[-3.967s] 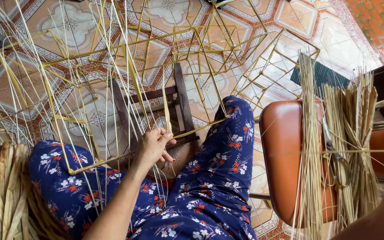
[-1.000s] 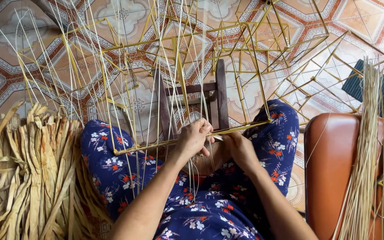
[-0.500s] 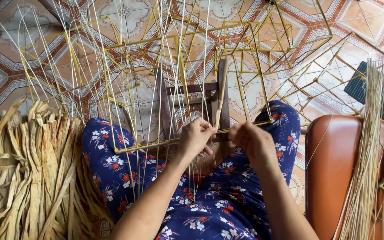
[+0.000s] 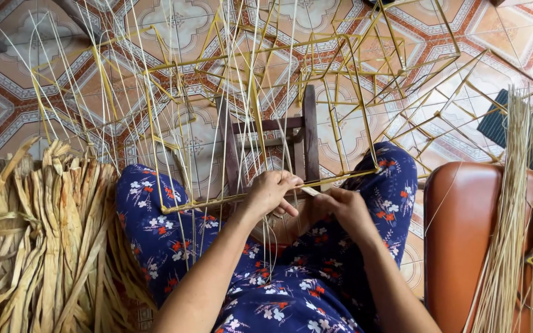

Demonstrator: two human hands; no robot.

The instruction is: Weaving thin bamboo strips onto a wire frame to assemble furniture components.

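This looks like a home used as a craft workspace. Under the hands spreads a patterned tile floor (image 4: 26, 68) of the household kind. Left of the hands lies a heap of dried leaves (image 4: 38, 240); right of them, straw bundles (image 4: 507, 216) rest on an orange seat (image 4: 458, 234). Ahead, thin-strip frames (image 4: 340, 80) surround a small wooden stool (image 4: 269, 132).

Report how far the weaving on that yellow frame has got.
Done: the yellow wire frame stands assembled, many pale strands running up it. In hand: left hand and right hand work a strand at the bottom bar. Left: most panels are open; dried leaves and reed bundle lie unused.
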